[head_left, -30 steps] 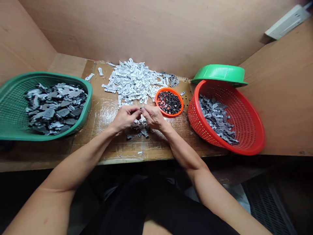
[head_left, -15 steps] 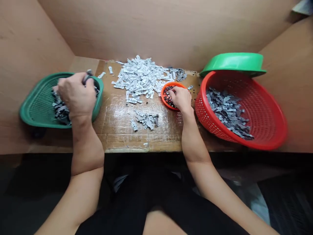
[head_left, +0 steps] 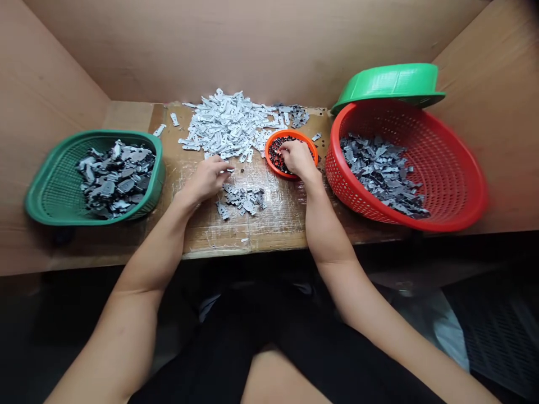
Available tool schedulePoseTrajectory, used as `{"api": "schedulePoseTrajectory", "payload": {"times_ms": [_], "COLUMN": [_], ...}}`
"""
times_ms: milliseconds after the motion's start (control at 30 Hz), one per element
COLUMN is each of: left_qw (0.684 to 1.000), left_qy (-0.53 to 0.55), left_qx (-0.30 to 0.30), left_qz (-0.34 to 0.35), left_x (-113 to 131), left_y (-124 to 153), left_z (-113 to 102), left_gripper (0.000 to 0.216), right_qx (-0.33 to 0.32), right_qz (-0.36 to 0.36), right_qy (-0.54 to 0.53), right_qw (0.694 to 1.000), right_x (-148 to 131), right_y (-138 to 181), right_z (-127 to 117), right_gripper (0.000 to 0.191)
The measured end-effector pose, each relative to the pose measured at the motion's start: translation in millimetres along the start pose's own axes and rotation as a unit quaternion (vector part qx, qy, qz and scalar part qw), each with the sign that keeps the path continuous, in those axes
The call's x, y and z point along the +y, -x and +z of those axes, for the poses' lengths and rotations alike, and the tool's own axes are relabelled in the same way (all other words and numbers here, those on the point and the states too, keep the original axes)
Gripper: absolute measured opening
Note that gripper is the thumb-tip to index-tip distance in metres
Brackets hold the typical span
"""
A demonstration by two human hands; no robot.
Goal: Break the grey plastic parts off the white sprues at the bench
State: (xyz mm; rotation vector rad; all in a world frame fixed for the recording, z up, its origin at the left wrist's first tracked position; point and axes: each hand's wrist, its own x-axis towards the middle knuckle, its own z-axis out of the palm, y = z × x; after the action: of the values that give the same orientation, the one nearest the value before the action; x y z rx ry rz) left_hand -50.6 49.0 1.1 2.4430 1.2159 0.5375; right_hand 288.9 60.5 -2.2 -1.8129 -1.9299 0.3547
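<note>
My left hand (head_left: 208,178) hovers over the table between a large heap of white flat metal pieces (head_left: 231,123) and a smaller pile of grey metal pieces (head_left: 246,199). Its fingers are curved, with the thumb apart from them. Inside the small orange bowl (head_left: 268,154), which holds many tiny dark parts (head_left: 278,163), are the fingertips of my right hand (head_left: 300,160). Thumb and finger are pinched together there; whatever is between them is too small to make out.
On the left stands a green basket (head_left: 46,191) with dark and grey assembled pieces (head_left: 120,179). A red basket (head_left: 455,168) of grey metal pieces (head_left: 383,174) tilts at the right, a bright green basin (head_left: 391,84) behind it. Wooden panels (head_left: 252,50) enclose the table.
My left hand has left the green basket and moved right to the middle of the table; the dark piece seen at it is gone from it. My right hand stays in the orange bowl.
</note>
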Motion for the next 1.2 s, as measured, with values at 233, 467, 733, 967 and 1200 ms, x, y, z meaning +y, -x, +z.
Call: {"api": "schedulePoseTrajectory", "payload": {"times_ms": [233, 467, 733, 967, 1200], "left_qw": [0.986, 0.978, 0.847, 0.825, 0.823], "left_qy": [0.033, 0.169, 0.439, 0.485, 0.489], "left_qx": [-0.145, 0.036, 0.097, 0.101, 0.090], "left_qz": [0.082, -0.119, -0.285, -0.271, -0.274], "left_x": [30.4, 17.7, 16.2, 4.3, 18.2], "left_y": [2.5, -4.3, -11.1, -8.3, -7.2], "left_z": [3.7, -2.4, -4.2, -4.3, 2.3], "left_gripper": [0.015, 0.020, 0.030, 0.017, 0.014], "right_qx": [0.041, 0.022, -0.021, -0.051, -0.046], "right_qz": [-0.011, -0.018, -0.013, -0.014, -0.064], "right_qy": [-0.039, -0.054, -0.054, -0.003, -0.167], "right_qw": [0.998, 0.998, 0.998, 0.999, 0.983], "right_x": [14.7, 28.4, 12.6, 6.1, -36.4], "right_y": [-5.5, -7.8, -3.1, -1.3, 13.2], "right_z": [3.3, -5.0, -14.1, -6.2, -10.7], "right_gripper": [0.036, 0.020, 0.015, 0.020, 0.006]}}
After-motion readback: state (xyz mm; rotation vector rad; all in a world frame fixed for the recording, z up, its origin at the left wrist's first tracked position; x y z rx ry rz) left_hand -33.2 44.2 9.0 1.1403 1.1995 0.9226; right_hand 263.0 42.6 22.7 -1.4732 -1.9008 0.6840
